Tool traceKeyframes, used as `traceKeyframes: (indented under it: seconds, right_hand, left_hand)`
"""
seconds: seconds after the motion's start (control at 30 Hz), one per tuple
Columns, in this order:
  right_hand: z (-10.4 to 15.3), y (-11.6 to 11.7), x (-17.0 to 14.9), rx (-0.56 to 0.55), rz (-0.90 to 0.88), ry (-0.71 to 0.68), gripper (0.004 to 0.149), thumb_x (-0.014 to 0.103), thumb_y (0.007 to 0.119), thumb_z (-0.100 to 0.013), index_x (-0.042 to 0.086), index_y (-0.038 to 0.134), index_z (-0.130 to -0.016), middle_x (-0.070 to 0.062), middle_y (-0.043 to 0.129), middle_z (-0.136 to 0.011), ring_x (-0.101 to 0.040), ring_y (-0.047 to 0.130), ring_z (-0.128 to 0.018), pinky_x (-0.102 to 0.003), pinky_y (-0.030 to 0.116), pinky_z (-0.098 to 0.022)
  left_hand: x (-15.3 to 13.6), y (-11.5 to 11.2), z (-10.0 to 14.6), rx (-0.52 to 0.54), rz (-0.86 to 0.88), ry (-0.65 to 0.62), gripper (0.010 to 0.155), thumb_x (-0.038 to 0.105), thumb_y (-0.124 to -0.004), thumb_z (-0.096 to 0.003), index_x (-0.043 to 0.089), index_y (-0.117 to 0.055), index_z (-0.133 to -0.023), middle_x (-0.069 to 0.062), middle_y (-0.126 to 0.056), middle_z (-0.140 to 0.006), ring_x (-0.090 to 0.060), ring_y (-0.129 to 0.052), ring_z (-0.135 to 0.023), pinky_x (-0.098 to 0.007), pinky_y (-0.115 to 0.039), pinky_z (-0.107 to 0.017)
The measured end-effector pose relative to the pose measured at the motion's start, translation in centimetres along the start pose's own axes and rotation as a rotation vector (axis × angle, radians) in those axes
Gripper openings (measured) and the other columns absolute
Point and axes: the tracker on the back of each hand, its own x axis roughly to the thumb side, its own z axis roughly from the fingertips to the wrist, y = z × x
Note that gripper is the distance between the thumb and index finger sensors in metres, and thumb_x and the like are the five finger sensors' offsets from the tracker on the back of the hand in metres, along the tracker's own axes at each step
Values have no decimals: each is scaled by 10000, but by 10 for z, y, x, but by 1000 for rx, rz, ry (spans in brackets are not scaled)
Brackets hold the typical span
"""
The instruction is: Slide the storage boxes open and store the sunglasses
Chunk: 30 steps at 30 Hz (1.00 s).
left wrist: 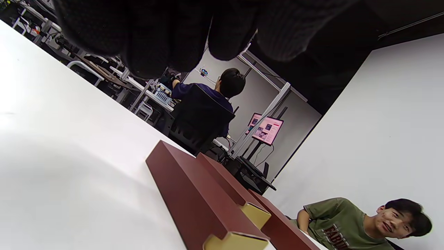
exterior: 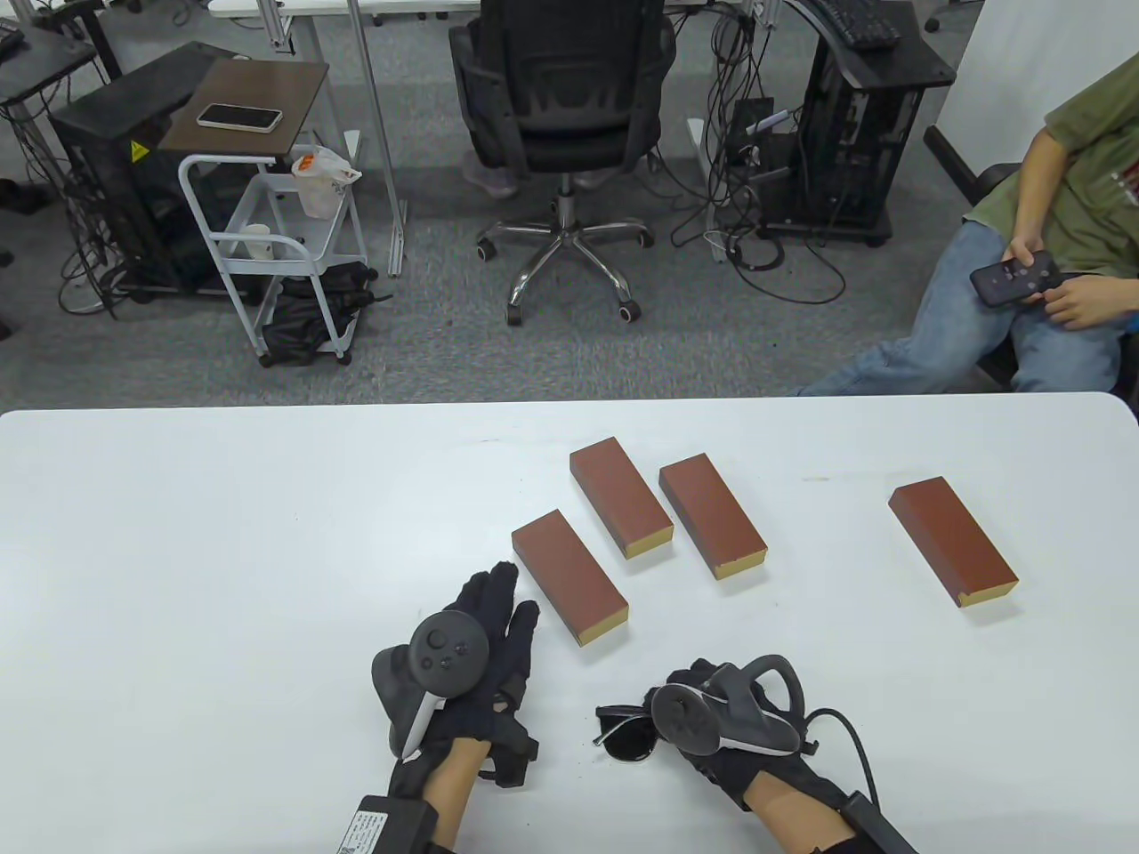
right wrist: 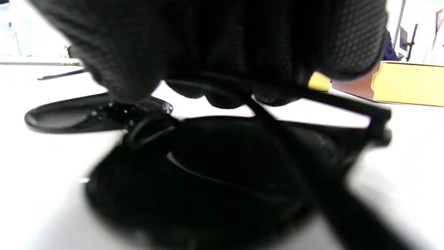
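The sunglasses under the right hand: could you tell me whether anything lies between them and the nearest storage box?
Nothing visible does. Bare table separates the sunglasses, under the right hand, from the nearest storage box. That box looks closed, though. The left hand lies flat beside it.

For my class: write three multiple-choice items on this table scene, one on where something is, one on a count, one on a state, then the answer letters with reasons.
1. Where do the black-framed sunglasses lie?
A. under the right hand
B. on top of a box
C. on the floor

2. How many reddish-brown rectangular storage boxes are on the white table?
A. two
B. four
C. six

3. In what state is the box nearest the left hand?
A. slid open
C. tipped on end
B. closed, lying flat

Answers: 1 A, the right hand in its black glove grips the sunglasses near the table's front edge. 2 B, three boxes lie close together and one lies apart to the right. 3 B, it lies flat with its sleeve closed, beside the open left hand.
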Motion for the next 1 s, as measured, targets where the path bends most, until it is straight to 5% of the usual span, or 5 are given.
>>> traceKeyframes:
  seconds: [0.17, 0.37, 0.67, 1.0]
  right_hand:
    - [4, -21, -36, -111, -64, 128, 501, 514, 863, -323, 240, 879, -742, -98, 944, -748, -364, 916, -659, -506, 793, -504]
    - [7, -47, -122, -244, 111, 409, 546, 544, 823, -341, 241, 822, -794, -108, 879, -831, -382, 858, -741, -512, 762, -546]
    - [4, -20, -239, -103, 312, 786, 678, 603, 810, -305, 273, 688, -884, -75, 701, -983, -362, 695, -902, -515, 658, -654]
    - [24, -1, -304, 45, 160, 1079, 860, 681, 806, -256, 323, 478, -966, -48, 463, -1097, -351, 495, -1014, -530, 519, -740]
  left_hand:
    - [1, 2, -1, 14, -83, -22, 606, 500, -725, -536, 275, -656, -1094, -121, -679, -1140, -389, -743, -1011, -628, -663, -662]
    - [2, -1, -1, 6, -161, -43, 670, 568, -710, -522, 284, -599, -1119, -94, -610, -1182, -396, -642, -1075, -654, -592, -705]
    - [2, 0, 0, -20, -178, -40, 683, 592, -688, -518, 266, -615, -1114, -93, -626, -1178, -403, -633, -1077, -659, -584, -706]
    - [1, -12, -2, -58, -204, -45, 677, 589, -687, -518, 277, -617, -1114, -94, -636, -1173, -402, -647, -1069, -653, -593, -703]
